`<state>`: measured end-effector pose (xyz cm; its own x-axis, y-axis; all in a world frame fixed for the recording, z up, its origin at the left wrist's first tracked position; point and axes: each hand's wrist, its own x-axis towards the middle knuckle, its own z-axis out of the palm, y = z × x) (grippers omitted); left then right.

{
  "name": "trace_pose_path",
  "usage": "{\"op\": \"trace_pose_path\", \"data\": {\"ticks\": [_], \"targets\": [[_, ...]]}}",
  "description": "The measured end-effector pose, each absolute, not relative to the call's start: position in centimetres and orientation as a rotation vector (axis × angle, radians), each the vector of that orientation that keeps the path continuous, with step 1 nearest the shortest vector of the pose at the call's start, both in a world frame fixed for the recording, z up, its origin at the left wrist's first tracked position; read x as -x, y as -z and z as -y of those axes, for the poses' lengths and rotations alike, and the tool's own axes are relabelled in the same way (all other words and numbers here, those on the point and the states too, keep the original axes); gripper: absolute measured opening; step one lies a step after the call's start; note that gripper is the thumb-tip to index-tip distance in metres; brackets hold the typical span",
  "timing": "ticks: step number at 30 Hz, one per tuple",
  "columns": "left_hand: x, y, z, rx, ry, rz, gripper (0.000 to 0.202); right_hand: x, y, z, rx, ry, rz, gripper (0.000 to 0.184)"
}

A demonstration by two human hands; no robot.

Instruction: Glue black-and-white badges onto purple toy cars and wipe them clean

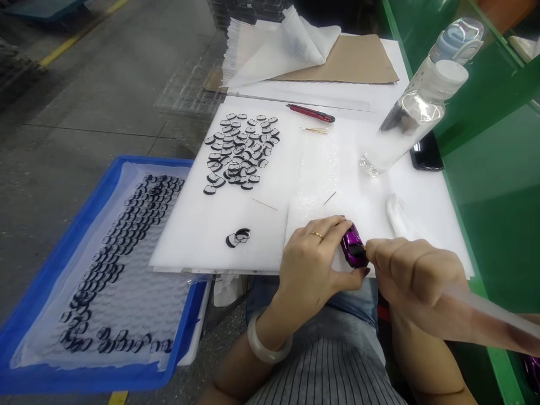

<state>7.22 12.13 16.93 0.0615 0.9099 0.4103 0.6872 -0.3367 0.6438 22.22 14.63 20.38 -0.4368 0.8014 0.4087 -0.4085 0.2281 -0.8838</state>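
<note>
A small purple toy car [353,246] is held at the table's front edge, its dark rear part facing me. My left hand [310,267] is closed around the car, with the fingers at its far end and the thumb at its near end. Close against the car's right side, my right hand [415,267] is curled in a fist. Whatever it pinches is mostly hidden; only a tiny tan tip shows by the car. To the left, a few black-edged clear pieces [238,237] lie on the white foam sheet [257,253].
Many similar pieces [240,152] lie farther back, and more fill a blue tray [90,385] at lower left. Thin sticks [264,203] and a red cutter knife [311,112] rest on the foam. Bottles [415,121], a phone [427,152] and a green partition [491,185] are right.
</note>
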Motion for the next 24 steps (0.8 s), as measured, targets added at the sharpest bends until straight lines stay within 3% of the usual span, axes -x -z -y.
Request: {"op": "trace_pose_path", "data": {"ticks": [16, 22, 24], "targets": [[-7.3, -16.9, -12.1, -2.097, -1.134, -1.625, 0.06, -21.8, -22.9, -12.7, 0.865, -1.402, 1.387, 0.05], [-7.3, -16.7, -11.9, -2.134, -1.102, -1.651, 0.055, -19.9, -23.2, -18.0, 0.687, -1.252, 1.195, 0.05], [-7.2, -16.7, -11.9, -2.131, -1.112, -1.646, 0.055, -19.1, -22.6, -20.0, 0.764, -1.346, 1.224, 0.052]]}}
